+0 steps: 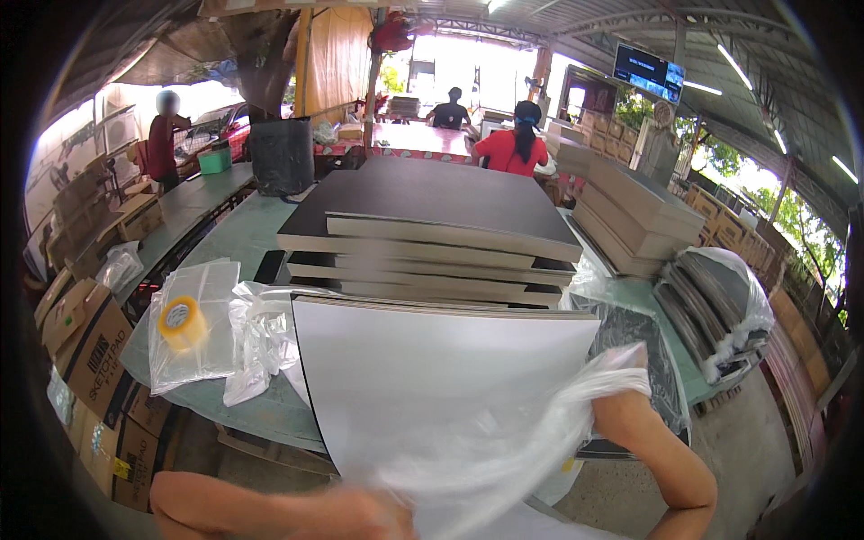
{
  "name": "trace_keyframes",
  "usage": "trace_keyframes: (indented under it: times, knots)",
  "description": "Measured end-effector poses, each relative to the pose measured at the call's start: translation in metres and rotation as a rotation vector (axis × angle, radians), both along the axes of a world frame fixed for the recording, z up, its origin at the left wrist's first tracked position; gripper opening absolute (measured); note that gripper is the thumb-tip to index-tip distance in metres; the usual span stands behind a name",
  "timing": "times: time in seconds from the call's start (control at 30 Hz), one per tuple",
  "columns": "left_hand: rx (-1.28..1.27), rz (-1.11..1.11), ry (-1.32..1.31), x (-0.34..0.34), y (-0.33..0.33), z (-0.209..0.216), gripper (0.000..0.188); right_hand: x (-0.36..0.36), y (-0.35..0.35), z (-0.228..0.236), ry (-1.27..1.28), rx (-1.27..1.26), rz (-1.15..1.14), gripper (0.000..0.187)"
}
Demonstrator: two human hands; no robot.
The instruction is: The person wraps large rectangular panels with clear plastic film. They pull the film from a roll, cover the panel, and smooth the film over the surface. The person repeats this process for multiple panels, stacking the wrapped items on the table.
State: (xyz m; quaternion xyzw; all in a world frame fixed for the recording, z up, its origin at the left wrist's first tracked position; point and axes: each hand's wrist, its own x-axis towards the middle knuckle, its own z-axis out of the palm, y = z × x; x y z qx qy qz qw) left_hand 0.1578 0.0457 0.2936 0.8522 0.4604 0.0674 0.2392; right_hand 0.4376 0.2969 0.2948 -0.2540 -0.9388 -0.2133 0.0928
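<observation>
Two bare hands [621, 416] near, one round yellow tape roll [184, 330] left, one green rectangular bin [215, 161] far left, one flat dark screen [648, 72] far right, three people [517, 154] far.

In front of me, the pale green, smooth-topped surface [279, 416] carries a tall stack of black-topped, pale-edged rectangular boards [441, 193], flat clear plastic bags [198, 362] and a black boxy object [282, 157].

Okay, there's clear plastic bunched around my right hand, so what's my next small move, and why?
I'd probably spread the clear plastic leftward over the white sheet: it gathers around your right hand and crosses the sheet's lower right, leaving its upper left bare. Your left hand is blurred, so its grip is unclear.
</observation>
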Motion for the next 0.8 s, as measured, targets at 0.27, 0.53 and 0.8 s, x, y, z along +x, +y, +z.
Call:
trace_keyframes:
  times: [0.27,0.53,0.8]
  knots:
    - [0.78,0.625,0.518,-0.086,0.025,-0.021,0.015,-0.023,-0.096,0.038,-0.431,-0.035,0.171,0.018]
    - [-0.266,0.066,-0.131,-0.042,-0.015,-0.034,0.021,0.001,-0.001,0.07,1.186,-0.401,0.037,0.021]
    - [1.086,1.295,-0.047,-0.141,0.013,0.003,0.033,-0.043,-0.021,0.009,0.648,-0.297,0.096,0.056]
